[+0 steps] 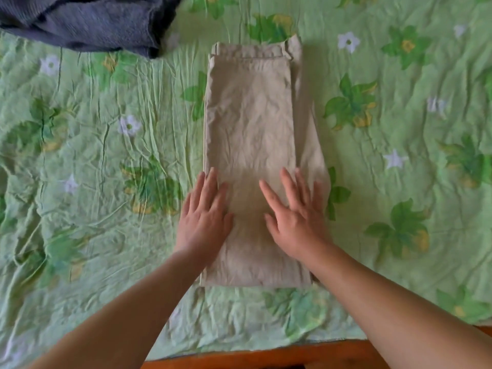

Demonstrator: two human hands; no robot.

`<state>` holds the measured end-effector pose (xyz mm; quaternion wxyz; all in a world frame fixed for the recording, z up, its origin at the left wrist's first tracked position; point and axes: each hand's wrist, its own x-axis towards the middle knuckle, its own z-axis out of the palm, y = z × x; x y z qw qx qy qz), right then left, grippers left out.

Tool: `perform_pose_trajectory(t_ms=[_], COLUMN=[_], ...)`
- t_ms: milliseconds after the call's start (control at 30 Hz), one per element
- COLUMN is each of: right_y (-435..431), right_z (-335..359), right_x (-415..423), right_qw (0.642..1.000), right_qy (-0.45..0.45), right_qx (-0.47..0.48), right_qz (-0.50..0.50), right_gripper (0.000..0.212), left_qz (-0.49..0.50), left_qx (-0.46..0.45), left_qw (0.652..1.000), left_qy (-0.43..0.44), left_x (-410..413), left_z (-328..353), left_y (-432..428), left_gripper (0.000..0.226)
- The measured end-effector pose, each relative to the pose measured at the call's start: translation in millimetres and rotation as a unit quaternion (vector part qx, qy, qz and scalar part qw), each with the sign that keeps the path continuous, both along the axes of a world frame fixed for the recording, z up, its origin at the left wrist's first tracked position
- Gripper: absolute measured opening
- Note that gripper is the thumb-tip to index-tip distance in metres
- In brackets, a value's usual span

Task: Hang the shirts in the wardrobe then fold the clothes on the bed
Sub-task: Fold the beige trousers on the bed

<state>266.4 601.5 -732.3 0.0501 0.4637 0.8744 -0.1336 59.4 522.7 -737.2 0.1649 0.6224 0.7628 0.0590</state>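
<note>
Both hands flat on the folded khaki trousers [251, 123] mid-bed [399, 129]: left hand [205, 217] released, fingers straight along the left edge; right hand [295, 217] released, spread on the near right. Blue garment [87, 22] lies far-left, apart.

One folded beige pair of trousers [250, 123], one crumpled blue-grey garment [87, 21] far left, one bed [399, 107], two hands.
</note>
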Motion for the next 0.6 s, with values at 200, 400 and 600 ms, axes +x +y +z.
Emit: perform_pose_trajectory(t_ms=[200,400,600], right_y=[65.7,102.7,234.3], right_z=[-49.8,-28.5,-36.1], right_x=[-1.9,-27.5,-84.3], right_qw=[0.993,0.998,0.995], right_qy=[-0.113,-0.011,-0.029], right_qx=[0.009,0.063,0.096], right_qz=[0.031,-0.007,-0.007], right_gripper=[0.082,0.069,0.081], left_qz=[-0.108,-0.07,-0.073], left_qx=[-0.058,0.017,0.009], left_qw=[0.988,0.993,0.988], left_qy=[0.091,0.091,0.138], left_x=[-24.8,-36.1,-69.8], left_z=[-39.8,-15.1,-22.9], left_y=[52.0,95.4,235.1], left_gripper=[0.07,0.057,0.069])
